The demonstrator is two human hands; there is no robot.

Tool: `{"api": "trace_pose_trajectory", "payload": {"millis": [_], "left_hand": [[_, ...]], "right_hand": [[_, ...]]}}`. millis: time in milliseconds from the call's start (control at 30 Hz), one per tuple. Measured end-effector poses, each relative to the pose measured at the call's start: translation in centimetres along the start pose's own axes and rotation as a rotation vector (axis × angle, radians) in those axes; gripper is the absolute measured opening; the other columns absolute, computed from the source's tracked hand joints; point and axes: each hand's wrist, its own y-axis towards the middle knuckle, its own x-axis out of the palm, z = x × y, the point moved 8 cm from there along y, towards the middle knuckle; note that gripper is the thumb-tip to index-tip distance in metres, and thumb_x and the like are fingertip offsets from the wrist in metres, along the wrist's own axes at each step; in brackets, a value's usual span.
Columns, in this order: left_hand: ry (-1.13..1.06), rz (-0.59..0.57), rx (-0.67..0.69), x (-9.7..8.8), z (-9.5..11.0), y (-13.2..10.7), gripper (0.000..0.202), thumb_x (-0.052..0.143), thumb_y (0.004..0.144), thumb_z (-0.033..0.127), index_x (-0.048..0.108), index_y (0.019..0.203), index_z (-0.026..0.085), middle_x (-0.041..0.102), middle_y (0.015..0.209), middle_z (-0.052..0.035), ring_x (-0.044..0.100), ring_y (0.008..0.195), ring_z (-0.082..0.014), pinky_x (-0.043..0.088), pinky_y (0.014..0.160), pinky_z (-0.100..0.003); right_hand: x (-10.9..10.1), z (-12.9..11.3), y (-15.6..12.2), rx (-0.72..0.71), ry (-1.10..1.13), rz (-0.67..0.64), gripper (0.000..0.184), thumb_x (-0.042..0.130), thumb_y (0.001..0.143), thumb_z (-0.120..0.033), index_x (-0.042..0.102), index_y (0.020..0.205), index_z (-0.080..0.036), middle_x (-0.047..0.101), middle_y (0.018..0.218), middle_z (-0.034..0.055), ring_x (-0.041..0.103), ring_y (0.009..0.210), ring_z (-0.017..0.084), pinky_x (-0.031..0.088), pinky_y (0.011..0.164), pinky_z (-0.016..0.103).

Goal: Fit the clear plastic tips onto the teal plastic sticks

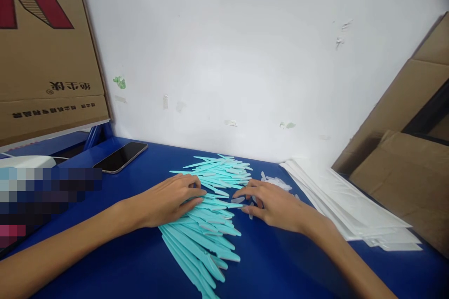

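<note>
My left hand [175, 200] rests at the upper edge of the near heap of turquoise eyebrow razors [196, 247]. Its thumb and index finger are pinched on one eyebrow razor [219, 202], whose tip points right. Close to that tip is my right hand [271, 201], fingers curled with a gap between thumb and index finger. A small translucent cap [237, 200] lies by its fingertips, and I see no firm grip on it. More translucent caps [277, 182] are scattered behind the right hand. Farther back, a second heap of turquoise razors [224, 170] lies near the wall.
White plastic bags [343, 201] are stacked on the right of the blue table [287, 266]. A phone [122, 156] lies at the back left. Cardboard boxes stand at the left [45, 56] and right [396, 182]. Behind the table rises a white wall [224, 56].
</note>
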Motion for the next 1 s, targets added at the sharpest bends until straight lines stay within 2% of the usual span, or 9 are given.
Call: {"api": "trace_pose_trajectory", "payload": {"millis": [267, 467, 567, 633, 733, 833, 900, 1000], "left_hand": [[0.006, 0.012, 0.002, 0.1, -0.2, 0.0, 0.033, 0.045, 0.108, 0.034, 0.067, 0.133, 0.029, 0.065, 0.122, -0.0075, 0.063, 0.109, -0.0264, 0.051, 0.093, -0.037], [0.008, 0.024, 0.019, 0.0, 0.0, 0.0, 0.033, 0.045, 0.109, 0.034, 0.066, 0.133, 0.030, 0.065, 0.122, -0.0074, 0.064, 0.109, -0.0259, 0.051, 0.092, -0.036], [0.012, 0.022, 0.016, 0.0, 0.0, -0.1, 0.033, 0.045, 0.109, 0.033, 0.066, 0.133, 0.029, 0.065, 0.122, -0.0075, 0.064, 0.109, -0.0258, 0.051, 0.092, -0.036], [0.011, 0.021, 0.013, 0.0, 0.0, -0.1, 0.033, 0.045, 0.109, 0.033, 0.066, 0.132, 0.029, 0.065, 0.122, -0.0074, 0.064, 0.109, -0.0257, 0.051, 0.092, -0.036], [0.005, 0.024, 0.019, 0.0, 0.0, -0.1, 0.033, 0.044, 0.109, 0.033, 0.066, 0.132, 0.029, 0.065, 0.122, -0.0076, 0.064, 0.109, -0.0256, 0.051, 0.093, -0.036], [-0.011, 0.043, 0.025, -0.1, 0.0, -0.1, 0.033, 0.044, 0.109, 0.034, 0.067, 0.131, 0.029, 0.066, 0.120, -0.0077, 0.064, 0.107, -0.0247, 0.051, 0.091, -0.034], [-0.018, 0.059, 0.027, -0.2, 0.0, -0.1, 0.033, 0.044, 0.109, 0.035, 0.068, 0.130, 0.029, 0.066, 0.119, -0.0079, 0.064, 0.106, -0.0242, 0.051, 0.089, -0.033], [-0.011, 0.061, 0.031, -0.2, 0.1, 0.0, 0.034, 0.043, 0.109, 0.036, 0.068, 0.130, 0.028, 0.066, 0.119, -0.0085, 0.064, 0.106, -0.0244, 0.051, 0.090, -0.034]], "right_hand": [[-0.4, 0.5, 0.2, -0.003, -0.015, 0.030, 0.019, 0.055, 0.101, -0.030, 0.070, 0.113, -0.029, 0.072, 0.101, 0.0036, 0.066, 0.094, 0.023, 0.045, 0.077, 0.032], [-0.6, 1.9, 0.1, 0.062, -0.104, 0.031, 0.026, 0.050, 0.096, -0.013, 0.073, 0.097, -0.024, 0.074, 0.090, 0.0047, 0.069, 0.089, 0.022, 0.045, 0.078, 0.029], [-1.2, 2.1, -0.2, 0.092, -0.128, 0.051, 0.028, 0.049, 0.094, -0.011, 0.074, 0.096, -0.023, 0.073, 0.094, 0.0063, 0.068, 0.090, 0.022, 0.044, 0.077, 0.029], [-1.9, 1.9, -0.6, 0.103, -0.138, 0.089, 0.028, 0.048, 0.096, -0.015, 0.074, 0.101, -0.024, 0.072, 0.102, 0.0071, 0.068, 0.091, 0.022, 0.044, 0.076, 0.030], [-2.2, 1.6, -0.9, 0.104, -0.110, 0.105, 0.026, 0.054, 0.100, -0.037, 0.072, 0.115, -0.027, 0.069, 0.114, 0.0078, 0.066, 0.098, 0.025, 0.046, 0.080, 0.033], [-1.2, 1.9, -0.9, 0.114, -0.033, 0.030, 0.051, 0.070, 0.089, -0.055, 0.066, 0.131, -0.027, 0.066, 0.120, 0.0092, 0.064, 0.106, 0.029, 0.047, 0.087, 0.036], [-0.5, 2.4, -0.8, 0.117, 0.023, -0.007, 0.057, 0.077, 0.083, -0.055, 0.065, 0.131, -0.026, 0.067, 0.114, 0.0083, 0.064, 0.103, 0.027, 0.047, 0.087, 0.035], [-0.2, 3.2, -0.7, 0.143, 0.082, -0.026, 0.036, 0.079, 0.084, -0.044, 0.071, 0.115, -0.028, 0.068, 0.102, 0.0039, 0.064, 0.095, 0.023, 0.047, 0.078, 0.029]]}}
